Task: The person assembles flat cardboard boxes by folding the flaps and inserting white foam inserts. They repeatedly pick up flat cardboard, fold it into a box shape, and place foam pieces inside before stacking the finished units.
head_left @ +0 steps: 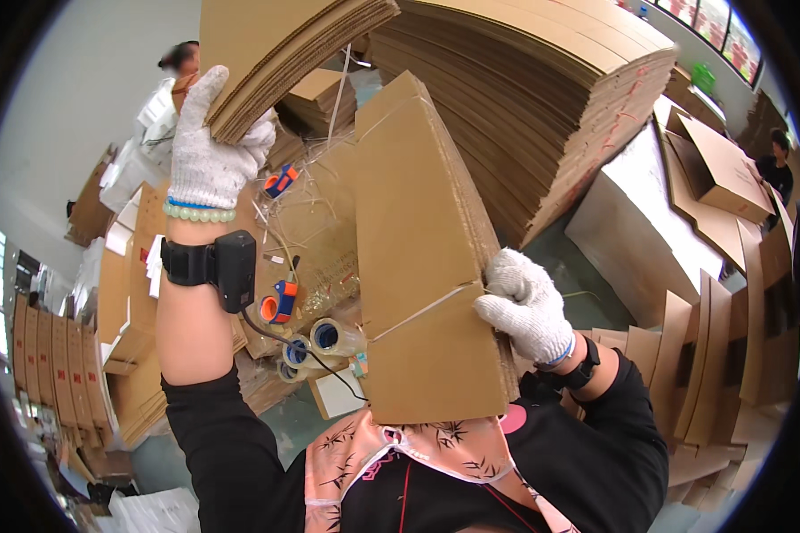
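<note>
Strapped cardboard bundle (418, 222) aside, the biggest thing near the hands is a tall stack of flattened cartons (596, 98), from top centre to upper right. The bundle comes next, in mid-view, its lower end in front of the apron (333, 462); pale straps (422, 313) cross it. A cardboard sheaf (293, 53) is at upper left, its lower corner in the gloved left hand (213, 147): one digit lies straight along the outer side, others curl under, pinching the corner. The gloved right hand (526, 302) is at the bundle's right edge, fingers bent and close together; whether they pinch sheets, I cannot tell.

If that corner is its only support, the sheaf could tip or fan out under its own weight. A strap sliding endward might let sheets splay. Swinging the bundle left could knock the clear tape rolls (350, 338). The thin black cable (280, 339) from the left wrist could snag on cardboard edges.
</note>
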`<state>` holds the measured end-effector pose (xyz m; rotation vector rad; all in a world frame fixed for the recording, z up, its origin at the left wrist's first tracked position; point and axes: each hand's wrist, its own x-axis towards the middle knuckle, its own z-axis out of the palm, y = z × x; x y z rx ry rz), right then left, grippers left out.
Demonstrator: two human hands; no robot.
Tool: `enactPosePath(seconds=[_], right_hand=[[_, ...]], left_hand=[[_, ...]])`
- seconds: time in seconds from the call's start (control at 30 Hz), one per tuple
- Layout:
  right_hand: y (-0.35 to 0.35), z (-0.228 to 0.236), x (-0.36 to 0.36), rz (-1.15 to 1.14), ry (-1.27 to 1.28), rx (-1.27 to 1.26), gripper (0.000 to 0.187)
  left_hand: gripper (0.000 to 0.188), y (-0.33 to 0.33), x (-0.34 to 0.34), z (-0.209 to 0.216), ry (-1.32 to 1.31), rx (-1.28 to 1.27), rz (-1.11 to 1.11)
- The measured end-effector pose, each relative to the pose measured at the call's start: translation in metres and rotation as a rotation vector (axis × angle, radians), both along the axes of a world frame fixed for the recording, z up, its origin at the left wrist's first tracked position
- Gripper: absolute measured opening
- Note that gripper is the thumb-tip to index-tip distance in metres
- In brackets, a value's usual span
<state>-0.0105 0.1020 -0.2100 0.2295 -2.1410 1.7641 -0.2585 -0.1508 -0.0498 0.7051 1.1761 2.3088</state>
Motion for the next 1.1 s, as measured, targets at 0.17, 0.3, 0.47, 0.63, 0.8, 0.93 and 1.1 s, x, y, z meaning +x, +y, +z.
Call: enactPosePath(seconds=[0.17,0.3,0.47,0.63,0.8,0.93,1.1], right_hand=[[0.004,-0.017,-0.035,0.189,-0.075,-0.464,0.024],[0.015,-0.078,-0.102,0.238,-0.003,-0.691,0.021],[0.045,-0.192,-0.189,-0.050,-0.091,-0.151,0.017],[0.045,-0.183,-0.257,-0.146,0.103,0.458,0.017],[0.049,-0.142,-0.319,-0.022,-0.350,0.218,0.037],[0.065,-0.100,-0.301,0.095,-0.293,0.420,0.047],[0.095,-0.116,-0.187,0.279,-0.528,0.041,0.062]], left_hand=[[0.037,0.010,0.050,0.000,0.066,-0.072,0.370],[0.042,-0.014,0.072,-0.058,-0.010,-0.164,0.530],[0.054,-0.021,0.061,-0.118,-0.290,-0.188,0.323],[0.040,-0.003,0.052,-0.178,-0.584,-0.134,0.221],[0.032,0.015,0.023,-0.217,-0.586,-0.384,0.367],[0.036,0.009,0.011,-0.221,-0.526,-0.458,0.296],[0.046,0.022,0.038,-0.221,-0.452,-0.501,0.248]])
